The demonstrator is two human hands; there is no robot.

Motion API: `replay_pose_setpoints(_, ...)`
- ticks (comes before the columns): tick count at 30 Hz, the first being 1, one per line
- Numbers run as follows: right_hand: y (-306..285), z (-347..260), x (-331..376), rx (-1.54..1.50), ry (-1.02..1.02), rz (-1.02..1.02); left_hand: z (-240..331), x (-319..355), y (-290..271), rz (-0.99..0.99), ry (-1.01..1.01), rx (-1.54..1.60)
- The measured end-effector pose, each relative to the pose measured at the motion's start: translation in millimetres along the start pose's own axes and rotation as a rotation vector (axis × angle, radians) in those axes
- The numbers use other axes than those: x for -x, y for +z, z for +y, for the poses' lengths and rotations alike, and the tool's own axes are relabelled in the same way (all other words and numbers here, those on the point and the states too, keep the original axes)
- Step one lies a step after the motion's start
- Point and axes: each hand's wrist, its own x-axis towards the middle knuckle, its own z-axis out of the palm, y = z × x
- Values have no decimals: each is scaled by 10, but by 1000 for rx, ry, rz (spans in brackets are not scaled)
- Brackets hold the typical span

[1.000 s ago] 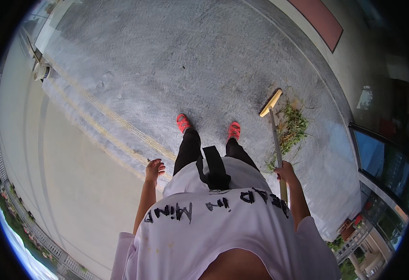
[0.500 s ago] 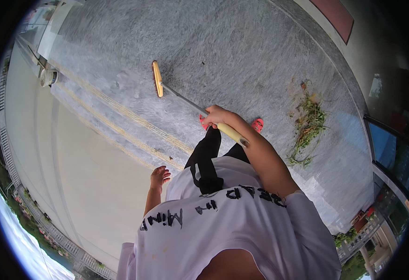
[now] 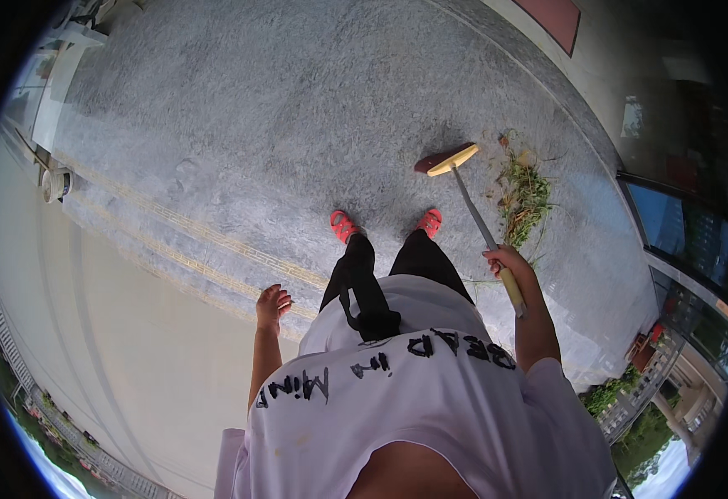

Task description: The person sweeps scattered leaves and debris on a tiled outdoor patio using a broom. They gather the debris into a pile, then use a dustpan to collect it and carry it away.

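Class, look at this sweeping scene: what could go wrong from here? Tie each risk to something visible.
1. Only the right hand grips the broom, while the left hand holds nothing, so the broom might twist.
2. The grass pile lies loose beside the broom's head, so a careless swing could scatter it.
3. A low sweep might knock the right sandal.

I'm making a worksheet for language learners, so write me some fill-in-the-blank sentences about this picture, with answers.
1. The broom is held in the person's ____ hand.
2. In the picture, the broom head is to the ____ of the grass pile.
3. The sandals are ____.
Answers: right; left; red.
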Motion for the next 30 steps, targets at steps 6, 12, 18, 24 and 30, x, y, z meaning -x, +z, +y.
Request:
replay_pose_setpoints(6, -250, 270, 131, -141, -155, 141, 79, -74, 500, -89, 5, -116)
replay_pose_setpoints(12, -510, -87, 169, -76, -364, -15, 14, -35, 684, 24, -121, -343)
replay_pose_setpoints(18, -1129, -997, -768, 80, -531, -234, 362, 319, 1573, 84, 3, -351)
replay_pose_setpoints(24, -2283, -1297, -1363, 59, -477, -251, 536, 587, 3332, -107, 48, -539)
replay_pose_setpoints(30, -3681, 175, -1010, -511, -148, -228, 651, 750, 4863, -284, 144, -745)
